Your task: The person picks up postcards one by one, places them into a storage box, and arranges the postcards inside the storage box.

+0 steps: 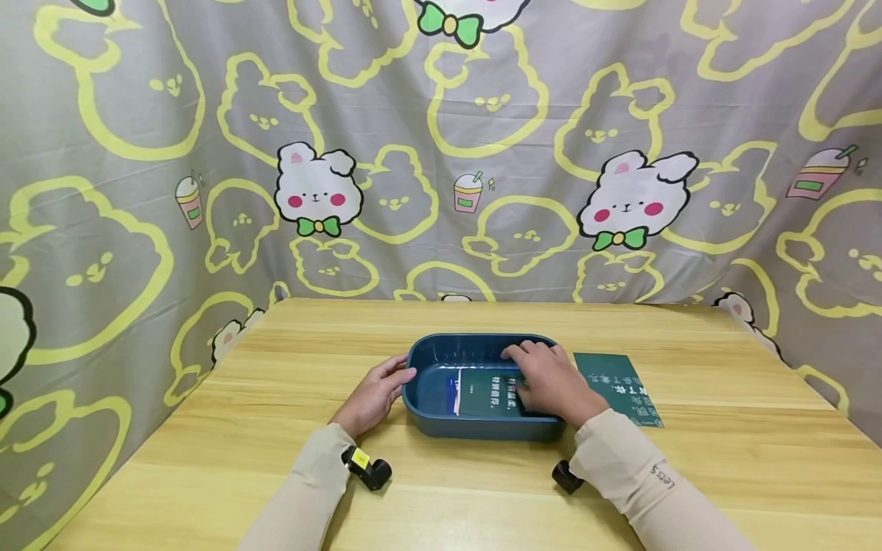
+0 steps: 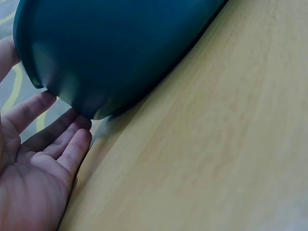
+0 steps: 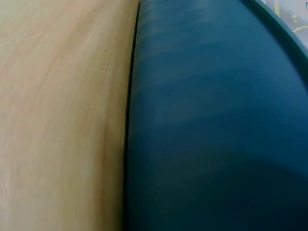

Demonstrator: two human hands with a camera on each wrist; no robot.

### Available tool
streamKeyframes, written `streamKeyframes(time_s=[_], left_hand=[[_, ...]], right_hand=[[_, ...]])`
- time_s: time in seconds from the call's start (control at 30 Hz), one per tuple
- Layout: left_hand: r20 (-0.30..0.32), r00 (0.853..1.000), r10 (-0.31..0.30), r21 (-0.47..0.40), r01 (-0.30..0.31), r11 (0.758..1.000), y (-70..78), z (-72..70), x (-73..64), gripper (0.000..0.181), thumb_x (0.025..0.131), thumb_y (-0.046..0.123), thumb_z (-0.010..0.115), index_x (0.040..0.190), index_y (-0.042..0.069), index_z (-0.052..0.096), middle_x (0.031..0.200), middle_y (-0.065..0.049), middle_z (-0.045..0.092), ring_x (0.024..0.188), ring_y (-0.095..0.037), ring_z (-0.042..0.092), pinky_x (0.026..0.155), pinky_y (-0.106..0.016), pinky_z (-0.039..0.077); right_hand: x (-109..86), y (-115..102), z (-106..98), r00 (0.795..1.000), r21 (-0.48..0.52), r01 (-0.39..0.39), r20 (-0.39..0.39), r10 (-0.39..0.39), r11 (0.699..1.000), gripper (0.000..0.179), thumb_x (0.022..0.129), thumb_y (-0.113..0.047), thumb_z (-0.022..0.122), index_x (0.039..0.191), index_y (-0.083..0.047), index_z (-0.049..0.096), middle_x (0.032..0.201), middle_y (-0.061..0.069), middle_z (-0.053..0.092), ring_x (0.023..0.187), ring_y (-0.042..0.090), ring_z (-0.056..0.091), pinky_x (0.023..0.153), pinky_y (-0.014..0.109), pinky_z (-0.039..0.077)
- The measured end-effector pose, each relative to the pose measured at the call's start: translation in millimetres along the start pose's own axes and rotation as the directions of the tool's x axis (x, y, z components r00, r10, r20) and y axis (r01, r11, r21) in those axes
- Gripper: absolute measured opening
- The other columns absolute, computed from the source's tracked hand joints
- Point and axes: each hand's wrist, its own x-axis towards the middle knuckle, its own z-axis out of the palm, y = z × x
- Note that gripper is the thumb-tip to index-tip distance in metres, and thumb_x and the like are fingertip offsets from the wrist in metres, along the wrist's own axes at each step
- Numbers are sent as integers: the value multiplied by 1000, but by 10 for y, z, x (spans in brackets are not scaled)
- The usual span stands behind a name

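A dark blue oval-cornered basin [image 1: 475, 428] stands on the table. My left hand [image 1: 372, 394] is at its left end, thumb at the rim and fairly straight fingers touching the outer wall [image 2: 115, 57]. My right hand [image 1: 554, 383] reaches over the right end into the basin, fingers bent and spread from the thumb. Under it lies a dark green card [image 1: 478, 390] with white characters; I cannot tell whether the fingers pinch it. Beside that card's left edge shows a blue card [image 1: 452, 392] with a white border. The right wrist view shows only the basin's outer wall [image 3: 207, 106] and table.
Another green card [image 1: 613, 375] with white characters lies on the wooden table [image 1: 441, 505], right of the basin and partly behind my right wrist. A grey curtain [image 1: 413, 252] with rabbit and cup prints hangs behind the table and along its sides.
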Motion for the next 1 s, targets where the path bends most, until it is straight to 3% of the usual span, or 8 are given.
streamKeyframes(time_s=[0.17,0.4,0.47,0.6,0.67,0.73,0.9,1.0], left_hand=[[-11,1000,-1,9,1,1000,16,1,9,56,100,16,52,147,-7,30,147,-26,35,135,-35,37,110,-40,32],[-23,1000,1,24,-1,1000,14,7,3,56,100,15,52,146,-7,31,146,-26,36,134,-35,37,111,-42,31],[-22,1000,-2,20,2,1000,7,7,2,56,100,16,52,146,-7,31,146,-26,36,134,-35,38,110,-41,32],[-21,1000,0,7,1,1000,-8,5,2,55,100,15,52,147,-7,31,146,-26,36,134,-35,37,110,-41,32],[-26,1000,-3,2,3,1000,-11,6,-8,55,100,15,51,146,-7,31,146,-26,36,134,-35,37,110,-42,32],[-32,999,-6,3,6,1000,-14,8,-19,55,100,14,51,146,-7,31,145,-26,36,133,-35,37,111,-42,32],[-30,999,-11,8,11,1000,-12,14,-20,55,100,16,52,147,-7,31,146,-26,36,134,-35,37,111,-43,30],[-26,1000,-6,6,6,1000,1,20,-7,55,100,16,52,147,-6,32,146,-25,35,134,-35,36,112,-43,30]], right_hand=[[25,39,-33,988,243,-139,-30,151,960,31,85,-12,71,114,-4,64,93,7,62,78,21,58,69,42,51],[28,166,-59,895,598,-312,-75,439,738,21,89,-11,67,105,1,62,85,6,60,77,20,57,71,35,49],[31,205,-84,854,696,-342,-50,518,631,20,90,-11,66,105,3,61,84,5,61,76,17,57,69,29,49],[31,352,-117,726,913,-333,88,683,236,19,93,-6,59,108,7,56,80,-1,59,70,9,55,64,20,49],[-4,461,-124,658,930,-349,156,736,114,23,94,-6,56,113,7,54,84,0,59,71,10,57,62,19,49],[-72,586,-136,624,884,-447,201,755,135,31,94,-10,54,121,6,51,95,9,62,80,17,59,67,24,50],[-297,885,-238,689,470,-705,278,669,531,57,93,-29,55,128,15,44,120,34,52,101,41,54,81,47,48],[-399,1006,-320,677,260,-732,384,628,630,71,93,-44,58,123,18,44,115,40,47,96,50,49,80,57,45]])
